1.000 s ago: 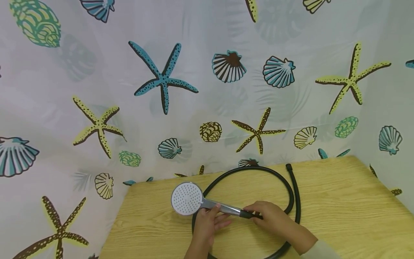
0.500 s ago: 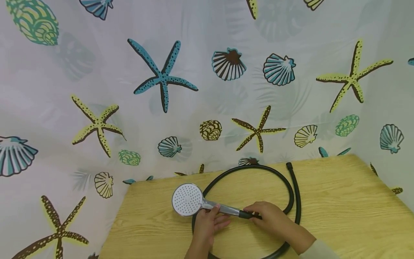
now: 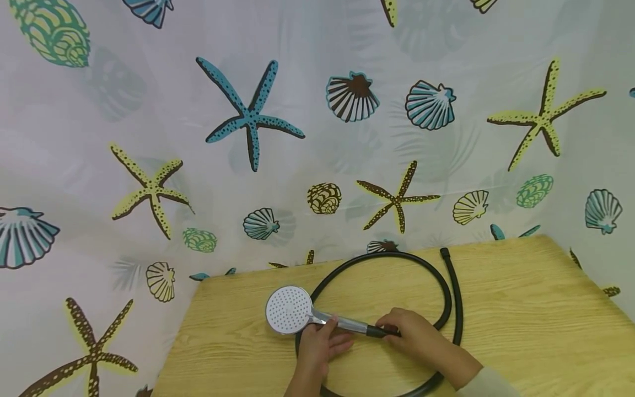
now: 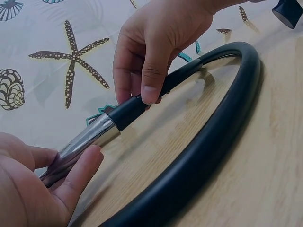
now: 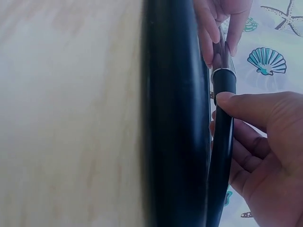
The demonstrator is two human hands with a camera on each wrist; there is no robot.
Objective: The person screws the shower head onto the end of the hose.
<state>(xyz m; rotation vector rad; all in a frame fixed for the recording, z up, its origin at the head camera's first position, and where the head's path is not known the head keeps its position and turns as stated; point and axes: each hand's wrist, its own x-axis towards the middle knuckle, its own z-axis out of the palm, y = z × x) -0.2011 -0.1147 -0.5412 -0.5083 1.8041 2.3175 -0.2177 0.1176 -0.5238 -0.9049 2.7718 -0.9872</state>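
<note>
A chrome shower head with a round white spray face is held over the table by its handle. My left hand grips that handle between thumb and fingers, just below the spray face. At the handle's lower end sits the black end collar of a shower hose, flush against the chrome in the left wrist view. My right hand pinches this collar between thumb and fingers. From there the black hose loops round on the table.
The hose's other end lies at the back of the wooden table. A white curtain printed with shells and starfish stands behind the table and along its sides.
The hands keep their hold on the handle and the collar. The shower head has shifted slightly right and down in the head view; the view itself has also moved a little.
</note>
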